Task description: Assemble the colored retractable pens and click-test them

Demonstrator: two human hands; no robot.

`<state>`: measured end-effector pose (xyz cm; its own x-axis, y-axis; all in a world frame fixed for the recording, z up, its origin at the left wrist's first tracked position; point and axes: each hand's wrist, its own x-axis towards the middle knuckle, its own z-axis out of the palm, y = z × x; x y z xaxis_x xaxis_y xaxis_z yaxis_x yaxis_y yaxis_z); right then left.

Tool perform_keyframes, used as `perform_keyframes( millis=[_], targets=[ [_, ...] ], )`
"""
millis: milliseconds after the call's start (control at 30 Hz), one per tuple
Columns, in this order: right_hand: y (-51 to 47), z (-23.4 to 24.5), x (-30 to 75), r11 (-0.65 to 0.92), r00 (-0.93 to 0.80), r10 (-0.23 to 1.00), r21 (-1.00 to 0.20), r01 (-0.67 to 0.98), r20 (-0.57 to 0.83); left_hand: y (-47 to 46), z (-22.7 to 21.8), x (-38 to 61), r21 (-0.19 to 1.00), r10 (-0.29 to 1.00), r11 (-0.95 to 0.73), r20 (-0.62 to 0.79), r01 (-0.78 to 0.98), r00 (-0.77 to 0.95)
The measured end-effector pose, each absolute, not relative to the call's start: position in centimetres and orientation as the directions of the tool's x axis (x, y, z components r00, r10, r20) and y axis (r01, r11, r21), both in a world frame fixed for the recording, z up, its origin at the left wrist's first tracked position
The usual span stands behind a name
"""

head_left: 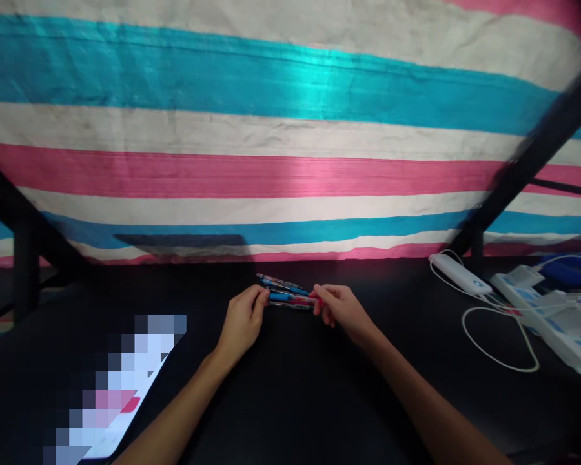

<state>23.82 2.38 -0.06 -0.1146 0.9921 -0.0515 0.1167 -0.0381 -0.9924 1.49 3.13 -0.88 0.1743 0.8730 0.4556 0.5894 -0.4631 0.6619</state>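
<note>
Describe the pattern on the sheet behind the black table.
The sheet has broad horizontal blue, pink and off-white stripes, best seen in the head view.

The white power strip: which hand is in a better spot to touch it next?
Probably the right hand. It's nearer, on the same side as the white power strip. The left hand is farther off, at the other end of the pens. Both hands are at the pens, though.

Wrinkled sheet as backdrop, blue/white/pink stripes, bright glare upper middle. Black tabletop, dim. Dark slanted left bar, right bar.
</note>
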Motion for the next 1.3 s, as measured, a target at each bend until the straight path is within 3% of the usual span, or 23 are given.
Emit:
perform_keyframes(
  millis=[267, 633, 833, 1033, 1200, 1300],
  targets=[
    [2.0, -0.7, 23.4, 0.091, -0.018, 0.996, -0.983, 0.158, 0.089, 2.7, -0.4, 2.0, 0.702, 0.886, -0.458, 0.413, 0.546, 0.211],
    [1.9, 0.3, 22.9, 0.092, 0.023, 0.996, -0.995, -0.029, 0.091, 2.6, -0.6, 2.0, 0.717, 0.895, -0.442, 0.391, 0.539, 0.213],
    [1.9, 0.5, 23.1, 0.18, -0.025, 0.983, -0.98, -0.086, 0.183, 3.0, -0.9, 1.7, 0.731, 0.911, -0.401, 0.383, 0.552, 0.154],
    [1.8, 0.6, 23.2, -0.031, -0.072, 0.997, -0.998, -0.05, -0.027, 3.0, -0.9, 1.6, 0.75, 0.919, -0.372, 0.379, 0.547, 0.105],
    [1.7, 0.6, 23.3, 0.05, -0.089, 0.994, -0.995, -0.081, 0.057, 2.9, -0.9, 1.5, 0.75, 0.918, -0.369, 0.386, 0.548, 0.09],
    [1.7, 0.7, 23.3, 0.008, -0.113, 0.993, -0.998, -0.058, 0.015, 2.9, -0.9, 1.5, 0.751, 0.919, -0.368, 0.384, 0.549, 0.091]
  ],
)
